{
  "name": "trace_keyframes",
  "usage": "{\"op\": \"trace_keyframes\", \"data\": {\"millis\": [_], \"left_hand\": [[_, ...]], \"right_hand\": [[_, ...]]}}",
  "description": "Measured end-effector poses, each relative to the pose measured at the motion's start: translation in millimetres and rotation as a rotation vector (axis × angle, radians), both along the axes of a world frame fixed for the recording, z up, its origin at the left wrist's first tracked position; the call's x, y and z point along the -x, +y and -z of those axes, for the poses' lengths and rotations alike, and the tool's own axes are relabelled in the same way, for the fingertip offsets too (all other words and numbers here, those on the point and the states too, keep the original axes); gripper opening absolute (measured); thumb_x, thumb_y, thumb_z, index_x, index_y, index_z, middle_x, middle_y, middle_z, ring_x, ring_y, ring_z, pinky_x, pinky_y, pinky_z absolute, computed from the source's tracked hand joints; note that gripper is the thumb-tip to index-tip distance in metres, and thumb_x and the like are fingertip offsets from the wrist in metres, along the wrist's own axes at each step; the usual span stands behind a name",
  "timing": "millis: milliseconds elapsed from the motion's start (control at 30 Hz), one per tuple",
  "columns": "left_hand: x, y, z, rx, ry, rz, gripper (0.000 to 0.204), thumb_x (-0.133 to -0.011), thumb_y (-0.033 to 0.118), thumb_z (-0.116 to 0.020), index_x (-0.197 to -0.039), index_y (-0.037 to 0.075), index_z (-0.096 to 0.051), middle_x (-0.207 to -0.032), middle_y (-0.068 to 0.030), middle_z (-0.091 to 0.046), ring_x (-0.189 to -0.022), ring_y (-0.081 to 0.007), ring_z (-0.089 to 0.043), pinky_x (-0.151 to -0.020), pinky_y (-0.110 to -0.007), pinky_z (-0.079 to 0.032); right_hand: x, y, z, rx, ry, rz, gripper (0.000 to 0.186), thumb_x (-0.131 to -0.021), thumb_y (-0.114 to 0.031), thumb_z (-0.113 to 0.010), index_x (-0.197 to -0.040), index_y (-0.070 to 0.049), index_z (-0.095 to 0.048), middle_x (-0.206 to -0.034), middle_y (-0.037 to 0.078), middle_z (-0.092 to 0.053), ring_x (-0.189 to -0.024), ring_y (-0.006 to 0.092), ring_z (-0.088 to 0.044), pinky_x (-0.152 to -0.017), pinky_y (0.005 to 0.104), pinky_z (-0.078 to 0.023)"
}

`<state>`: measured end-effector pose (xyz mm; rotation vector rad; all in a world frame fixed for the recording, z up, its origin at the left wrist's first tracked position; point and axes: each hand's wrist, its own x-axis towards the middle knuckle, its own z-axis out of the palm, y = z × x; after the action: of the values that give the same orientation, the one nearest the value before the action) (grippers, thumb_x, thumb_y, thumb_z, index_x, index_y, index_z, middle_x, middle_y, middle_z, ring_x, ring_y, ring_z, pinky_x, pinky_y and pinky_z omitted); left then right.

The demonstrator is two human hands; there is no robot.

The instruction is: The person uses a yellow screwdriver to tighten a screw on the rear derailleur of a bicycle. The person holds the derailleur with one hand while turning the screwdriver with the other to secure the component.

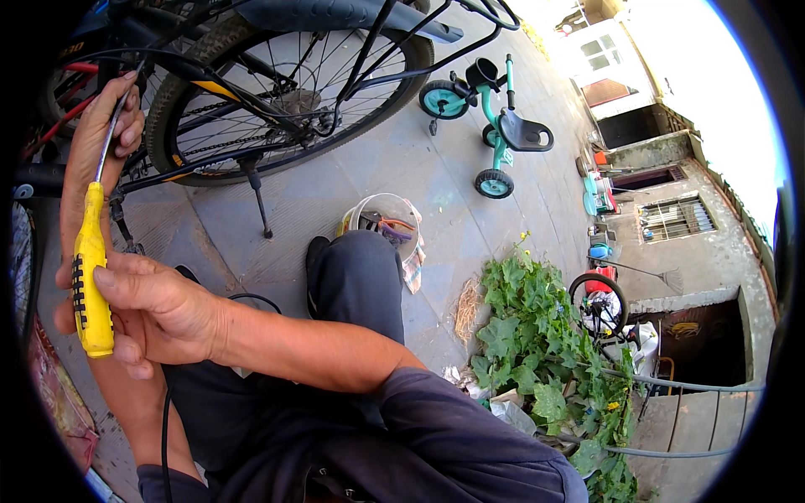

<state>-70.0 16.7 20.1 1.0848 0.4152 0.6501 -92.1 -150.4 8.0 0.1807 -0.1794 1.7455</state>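
Note:
My right hand (155, 298) is closed around the yellow handle of a screwdriver (92, 235), thumb along its side. The thin metal shaft runs up to the bicycle frame, where its tip meets a dark part that I cannot make out. Beside the shaft, my left hand (105, 113) is raised with its fingers curled in close to the tip; what they grip is hidden. The bicycle (189, 163) is black with orange marks and stands on its kickstand (261, 201). Its rear wheel, chain and rack are to the right of my hands.
A white bucket (390, 199) with tools and a cloth stands by my knee. Beyond it are a teal tricycle (524, 132) and a leafy plant (537, 335). A black cable (166, 436) hangs across my left forearm. Other bicycle parts crowd the far left.

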Motion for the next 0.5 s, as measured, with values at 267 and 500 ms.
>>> {"op": "trace_keyframes", "data": {"millis": [267, 500], "left_hand": [[-0.5, -6.0, -4.5, 0.006, 0.026, -0.034, 0.03, -0.091, 0.032, -0.054, -0.072, 0.011, -0.046, -0.048, 0.0066, -0.036, -0.04, -0.001, -0.037, -0.035, -0.014, -0.026], [-1.3, -4.5, -3.0, 0.015, 0.017, -0.004, 0.03, -0.091, 0.032, -0.054, -0.072, 0.011, -0.046, -0.048, 0.0066, -0.035, -0.041, -0.0011, -0.037, -0.036, -0.014, -0.026]], "right_hand": [[0.2, 0.1, 3.4, 0.02, -0.05, -0.005, 0.03, -0.088, -0.03, -0.058, -0.108, -0.01, -0.049, -0.092, 0.016, -0.063, -0.051, 0.015, -0.061, -0.038, 0.0298, -0.051], [3.7, -2.6, 1.7, 0.094, -0.063, 0.031, 0.026, -0.086, -0.032, -0.061, -0.098, -0.012, -0.049, -0.088, 0.014, -0.063, -0.048, 0.0129, -0.059, -0.034, 0.0273, -0.047]]}}
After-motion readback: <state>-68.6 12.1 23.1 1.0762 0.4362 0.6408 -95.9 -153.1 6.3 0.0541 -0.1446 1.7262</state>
